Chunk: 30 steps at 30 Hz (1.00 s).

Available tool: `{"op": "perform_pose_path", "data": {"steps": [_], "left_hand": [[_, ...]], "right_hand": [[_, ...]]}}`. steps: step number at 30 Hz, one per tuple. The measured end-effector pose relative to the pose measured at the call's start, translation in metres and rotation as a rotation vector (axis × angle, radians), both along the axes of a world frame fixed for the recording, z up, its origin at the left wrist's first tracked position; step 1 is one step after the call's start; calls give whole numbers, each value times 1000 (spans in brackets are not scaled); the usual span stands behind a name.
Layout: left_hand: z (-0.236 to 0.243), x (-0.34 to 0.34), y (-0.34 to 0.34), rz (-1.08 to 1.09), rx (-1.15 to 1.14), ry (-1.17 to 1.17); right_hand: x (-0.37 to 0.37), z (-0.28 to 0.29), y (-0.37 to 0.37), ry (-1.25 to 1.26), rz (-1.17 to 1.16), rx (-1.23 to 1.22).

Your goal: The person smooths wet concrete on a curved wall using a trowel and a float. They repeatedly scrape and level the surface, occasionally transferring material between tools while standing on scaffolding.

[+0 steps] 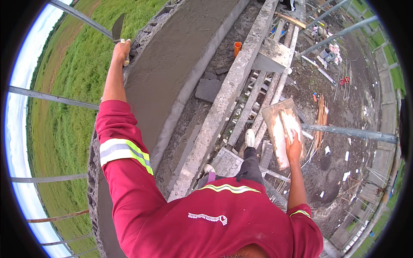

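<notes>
My left hand (pixel 121 50) is closed round the handle of a trowel, out past the rough left edge of the wall top. The trowel's dark pointed blade (pixel 118 26) is tilted up over the grass. Beside that hand runs a long band of smooth wet grey mortar (pixel 159 60) along the wall top. On the right, away from the wall, my right hand (pixel 294 146) grips a rectangular plastering float (pixel 275 124) by the handle on its pale, mortar-smeared face.
A concrete beam (pixel 215 107) runs alongside the wall, with loose grey block pieces (pixel 208 89) between. Scaffold planks (pixel 251 107) lie under my feet, with gaps showing ground far below. Metal poles (pixel 348 132) cross at right. An orange pipe (pixel 237 48) stands beside the beam.
</notes>
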<state>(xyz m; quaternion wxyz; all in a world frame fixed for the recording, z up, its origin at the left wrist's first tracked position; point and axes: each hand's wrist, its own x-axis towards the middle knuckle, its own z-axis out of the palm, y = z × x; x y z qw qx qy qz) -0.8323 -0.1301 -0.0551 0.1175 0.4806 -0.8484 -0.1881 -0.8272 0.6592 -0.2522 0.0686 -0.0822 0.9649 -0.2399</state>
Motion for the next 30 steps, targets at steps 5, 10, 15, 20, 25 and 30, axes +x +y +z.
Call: {"op": "perform_pose_path", "data": {"steps": [5,10,15,20,25,30], "left_hand": [[-27,5,-38,29,191,157],[-22,16,-43,63,138,89],[-18,21,-21,56,-21,67],[-10,23,6,86,29,60],[-5,21,6,77,-6,31],[-7,25,1,114,58,4]], "right_hand": [[1,-17,52,-26,-125,160],[-59,-26,54,-76,-103,141],[-120,-21,58,-44,-38,101],[-170,-11,51,6,13,95],[-210,-15,41,-34,68,56],[-231,-14,27,18,178,-101]]}}
